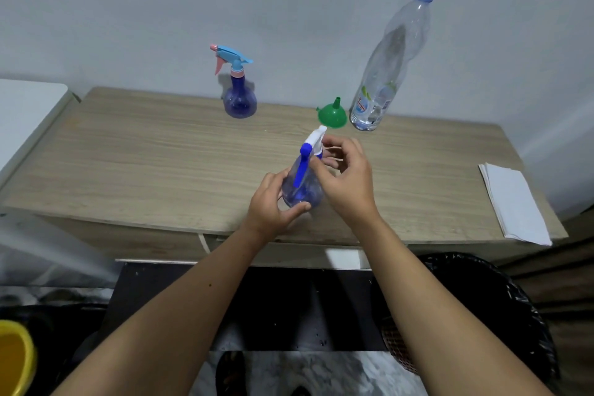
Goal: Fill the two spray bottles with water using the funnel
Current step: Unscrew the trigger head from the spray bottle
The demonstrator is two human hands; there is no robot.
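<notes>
Gripping the round body of a translucent blue plastic spray bottle with a white-and-blue trigger head [302,183], the left hand [273,202] has thumb curled across the lower front and fingers wrapped behind. Right hand [345,177] comes over from the right, thumb and fingertips pinching the bottle's neck just under the white nozzle. Bottle stands near the front middle of the light wood-grain tabletop [144,164], tilted a little, blue trigger lever facing the camera. Whether the head is loosened from the neck cannot be told. Just behind the nozzle, a small green plastic funnel [332,114] rests wide mouth down, spout pointing up. Touching or nearly touching it on the right, a tall clear plastic water bottle with a pale blue cap [390,64] stands upright, capped, water showing only low in its base. Well apart, back centre-left by the wall, a second translucent blue spray bottle with a light blue and pink trigger head [239,93] stands upright, head on. Far right edge of the table: a folded white paper towel [511,202]. Below right, a bin with a black liner [501,305]; bottom left corner, a yellow bucket rim [16,357].
</notes>
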